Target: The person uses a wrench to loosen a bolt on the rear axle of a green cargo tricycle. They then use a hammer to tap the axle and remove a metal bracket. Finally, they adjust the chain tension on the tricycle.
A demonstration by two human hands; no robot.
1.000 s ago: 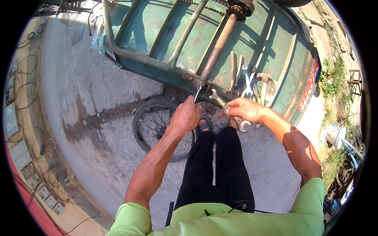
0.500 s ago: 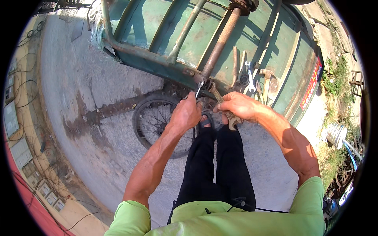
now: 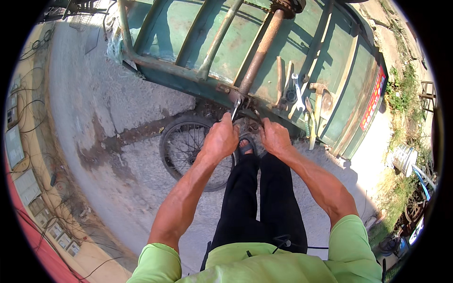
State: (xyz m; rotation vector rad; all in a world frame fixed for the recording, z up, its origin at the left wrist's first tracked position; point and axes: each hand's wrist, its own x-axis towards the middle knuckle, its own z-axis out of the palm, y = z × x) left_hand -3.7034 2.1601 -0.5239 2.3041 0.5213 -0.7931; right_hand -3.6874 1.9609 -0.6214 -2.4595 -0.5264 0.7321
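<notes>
My left hand (image 3: 221, 139) is closed round a shiny wrench (image 3: 236, 108), whose upper end rests at the rusty axle end (image 3: 236, 95) on the edge of the upturned green cart bed (image 3: 214, 87). Just to its right, my right hand (image 3: 275, 137) is closed on a rusty wrench. Most of that wrench is hidden by the fingers and the shadow by the cart's edge. From the axle end a rusty axle tube (image 3: 263, 51) runs up across the bed toward a sprocket (image 3: 289, 6).
On the bed to the right lie an open-ended wrench (image 3: 297, 92), a hammer (image 3: 319, 100), pliers (image 3: 307, 121) and a rusty bar (image 3: 279, 78). A spoked wheel (image 3: 163, 146) lies on the concrete beside my feet. Weeds and a white bucket (image 3: 404, 160) are at the far right.
My right hand has moved slightly left and up, turning its wrench, so the jaw that hung below the hand no longer shows. My left hand stays almost in place.
</notes>
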